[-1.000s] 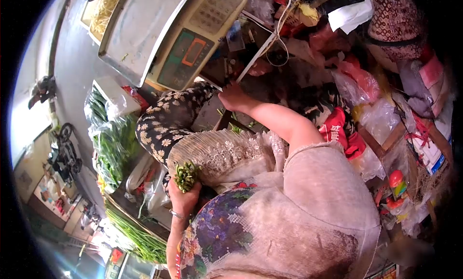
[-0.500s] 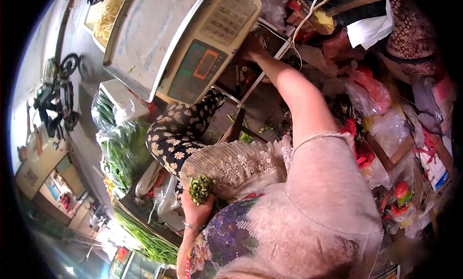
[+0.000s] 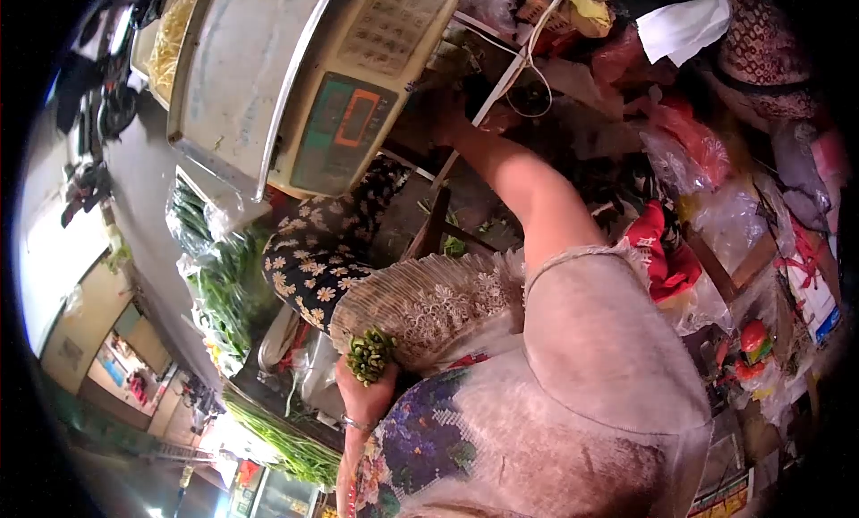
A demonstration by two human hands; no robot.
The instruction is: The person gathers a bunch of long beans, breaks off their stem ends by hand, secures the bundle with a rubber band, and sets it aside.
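amid clutter (image 3: 729, 218), left hand (image 3: 365, 394) holds greens (image 3: 371, 354), right hand (image 3: 445, 123) near scale (image 3: 344, 131).

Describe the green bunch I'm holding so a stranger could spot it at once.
From the big scale, go down past the flower-print trousers to the left hand, with a bracelet at its wrist. The green bunch sits in that grip, knobbly end showing. Unlike the bagged greens and the long stalks, it is small, compact and held.
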